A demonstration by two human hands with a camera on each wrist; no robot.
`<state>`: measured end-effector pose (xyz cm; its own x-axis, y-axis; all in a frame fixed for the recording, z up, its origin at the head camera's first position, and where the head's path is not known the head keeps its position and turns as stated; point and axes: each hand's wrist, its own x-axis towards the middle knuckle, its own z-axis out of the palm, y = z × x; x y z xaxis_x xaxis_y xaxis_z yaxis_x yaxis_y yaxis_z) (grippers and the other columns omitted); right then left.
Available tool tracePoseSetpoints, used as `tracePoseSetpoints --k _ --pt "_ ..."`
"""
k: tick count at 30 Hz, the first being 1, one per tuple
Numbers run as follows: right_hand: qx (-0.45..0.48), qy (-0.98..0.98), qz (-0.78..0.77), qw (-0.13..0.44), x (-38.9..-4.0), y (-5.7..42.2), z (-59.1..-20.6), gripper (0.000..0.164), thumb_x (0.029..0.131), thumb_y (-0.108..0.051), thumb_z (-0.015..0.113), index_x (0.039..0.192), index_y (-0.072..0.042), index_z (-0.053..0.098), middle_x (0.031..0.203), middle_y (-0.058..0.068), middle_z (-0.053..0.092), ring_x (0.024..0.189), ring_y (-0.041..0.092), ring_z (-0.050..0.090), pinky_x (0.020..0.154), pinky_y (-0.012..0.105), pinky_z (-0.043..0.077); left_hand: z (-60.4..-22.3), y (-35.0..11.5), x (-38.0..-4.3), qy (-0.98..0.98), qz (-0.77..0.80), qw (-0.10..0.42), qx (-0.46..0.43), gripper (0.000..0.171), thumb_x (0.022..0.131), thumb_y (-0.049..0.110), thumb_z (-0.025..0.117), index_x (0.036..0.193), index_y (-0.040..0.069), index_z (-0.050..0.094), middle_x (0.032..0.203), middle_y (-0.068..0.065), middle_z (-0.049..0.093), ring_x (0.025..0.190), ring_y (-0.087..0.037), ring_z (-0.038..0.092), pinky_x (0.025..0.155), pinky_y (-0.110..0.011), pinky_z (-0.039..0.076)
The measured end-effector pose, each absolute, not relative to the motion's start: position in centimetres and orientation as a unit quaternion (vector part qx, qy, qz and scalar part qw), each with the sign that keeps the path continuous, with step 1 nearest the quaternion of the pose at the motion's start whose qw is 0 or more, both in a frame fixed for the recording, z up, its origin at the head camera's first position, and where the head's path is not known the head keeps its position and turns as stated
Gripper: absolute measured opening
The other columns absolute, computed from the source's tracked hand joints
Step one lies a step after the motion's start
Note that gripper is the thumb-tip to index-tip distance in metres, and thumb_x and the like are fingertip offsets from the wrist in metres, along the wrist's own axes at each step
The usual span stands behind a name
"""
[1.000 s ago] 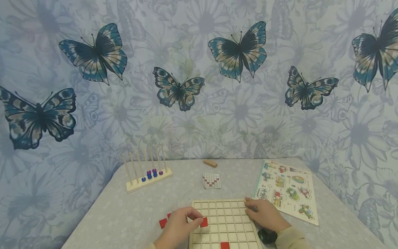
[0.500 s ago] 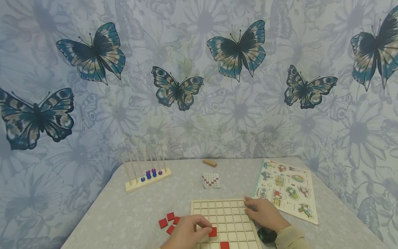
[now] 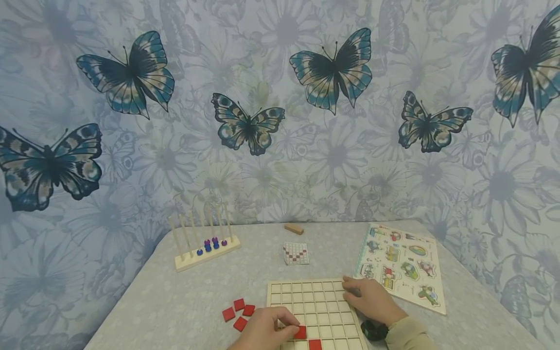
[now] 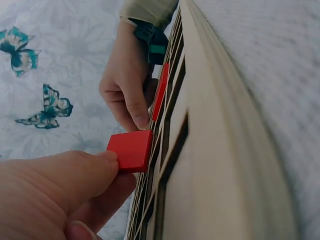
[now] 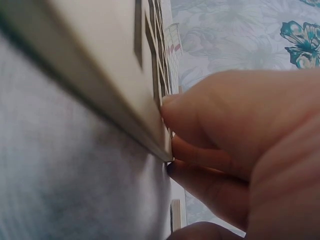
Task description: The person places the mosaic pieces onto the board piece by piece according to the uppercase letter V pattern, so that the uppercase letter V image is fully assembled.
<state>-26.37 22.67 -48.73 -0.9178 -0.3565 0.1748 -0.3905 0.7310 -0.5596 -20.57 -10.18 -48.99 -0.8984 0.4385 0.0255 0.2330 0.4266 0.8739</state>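
Observation:
Between thumb and fingertips my left hand (image 3: 266, 326) pinches a red square tile (image 4: 129, 151). The tile is tilted, low over the left part of a wooden grid board (image 3: 323, 306), its lower edge at the cells. Another red tile (image 3: 315, 344) lies in a cell near the board's front. My right hand (image 3: 374, 302) holds the board's far right corner; in the right wrist view its thumb is on top and its other fingers are around the edge. Several loose red tiles (image 3: 229, 314) lie on the table left of the board, beside the left hand.
A pattern card (image 3: 296, 253) stands beyond the board, with a small wooden block (image 3: 294, 228) behind it. A peg stand (image 3: 207, 255) with blue and purple beads is at back left. A picture puzzle board (image 3: 404, 267) lies at right, close to the right hand.
My left hand has carried the red tile toward the board's front and slightly right, lowering it to the grid. The loose tiles have come into fuller view. My right hand has stayed at the corner.

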Motion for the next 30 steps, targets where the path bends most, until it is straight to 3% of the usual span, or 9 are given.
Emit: tracePoseSetpoints --k 9,30 --pt "0.201 -0.929 0.309 0.025 -26.35 22.67 -48.75 0.037 0.098 -0.031 0.070 0.126 -0.007 0.072 0.142 0.012 0.063 0.118 0.039 0.068 0.094 0.054 0.055 -48.50 -9.98 -20.21 0.848 0.483 0.083 0.199 0.008 0.094 0.025 0.076 0.089 0.030 0.075 0.080 0.013 0.071 0.059 -0.004 0.048 0.054 -0.022 0.040" --pt "0.198 -0.933 0.300 0.031 -26.16 22.55 -48.55 0.036 0.097 -0.031 0.071 0.126 -0.009 0.073 0.141 0.010 0.064 0.121 0.039 0.067 0.097 0.056 0.053 -48.47 -9.82 -19.98 0.847 0.484 0.105 0.194 0.006 0.094 0.028 0.076 0.089 0.029 0.075 0.073 0.007 0.068 0.059 -0.005 0.050 0.052 -0.022 0.037"
